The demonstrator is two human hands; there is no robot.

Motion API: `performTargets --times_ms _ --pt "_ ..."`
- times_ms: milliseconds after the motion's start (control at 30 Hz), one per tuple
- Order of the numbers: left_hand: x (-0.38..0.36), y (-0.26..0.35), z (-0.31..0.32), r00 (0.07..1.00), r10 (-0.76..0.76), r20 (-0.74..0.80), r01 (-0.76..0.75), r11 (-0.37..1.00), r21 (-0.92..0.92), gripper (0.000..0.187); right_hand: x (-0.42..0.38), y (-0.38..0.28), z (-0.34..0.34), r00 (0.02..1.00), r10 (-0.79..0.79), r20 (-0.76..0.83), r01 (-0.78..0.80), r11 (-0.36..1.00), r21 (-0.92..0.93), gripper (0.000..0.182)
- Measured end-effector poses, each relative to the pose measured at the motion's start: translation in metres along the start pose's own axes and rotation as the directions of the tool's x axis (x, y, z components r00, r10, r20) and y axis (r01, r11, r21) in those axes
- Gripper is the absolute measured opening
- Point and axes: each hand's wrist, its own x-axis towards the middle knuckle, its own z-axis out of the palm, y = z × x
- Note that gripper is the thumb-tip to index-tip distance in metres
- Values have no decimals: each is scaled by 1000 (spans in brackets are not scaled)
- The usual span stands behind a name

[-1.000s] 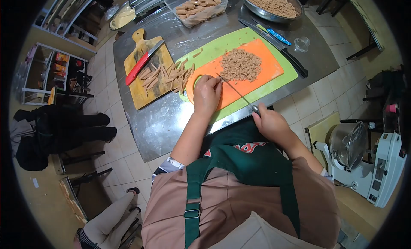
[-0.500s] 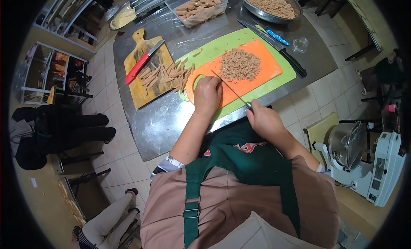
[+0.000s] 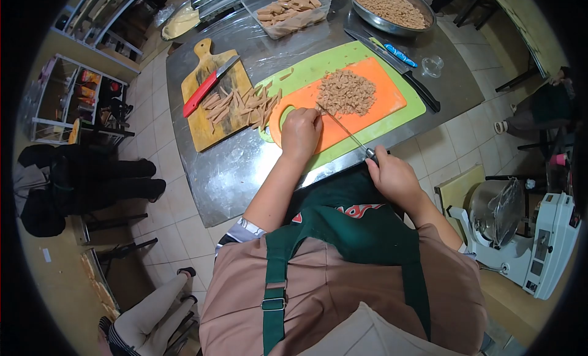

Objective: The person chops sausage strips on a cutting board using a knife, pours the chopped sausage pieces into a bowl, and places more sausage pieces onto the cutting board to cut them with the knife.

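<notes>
My right hand (image 3: 397,177) is wrapped round the handle of a knife (image 3: 346,131). Its thin blade slants across an orange cutting board (image 3: 387,100), with the tip close to my left hand (image 3: 301,132). That left hand is closed and curled down on the board by its handle hole; whatever the fingers hold is hidden beneath them. Just beyond the blade lies a pile of chopped sausage bits (image 3: 346,93). The orange board rests on a larger green cutting board (image 3: 349,52). Left of my hands, sausage strips (image 3: 239,107) spread over a wooden cutting board (image 3: 195,86) and onto the green one.
A red-handled knife (image 3: 205,93) lies on the wooden board. Further back are a plastic tub of sausages (image 3: 288,13) and a metal bowl of chopped pieces (image 3: 392,8). A black-handled knife (image 3: 419,89) lies at right. A stand mixer (image 3: 520,233) and other people are nearby.
My right hand has drawn the knife back a little, right and towards me. My left hand keeps its place on the board. The whole view has shifted slightly.
</notes>
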Motion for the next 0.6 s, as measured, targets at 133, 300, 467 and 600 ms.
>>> performTargets --times_ms 133,300,467,600 --pt "1 -1 3 1000 -12 20 12 1000 5 10 0 -8 -6 998 22 65 -22 1000 -10 25" --pt "2 -1 1 1000 -11 10 12 1000 -23 6 33 -16 16 994 52 93 -54 998 16 25" --pt "2 2 -5 994 -105 8 105 985 -137 6 24 -9 12 992 46 121 -52 998 46 26" --pt "2 2 -5 993 -117 2 116 980 -159 6 -6 4 0 990 69 122 -77 995 65 27"
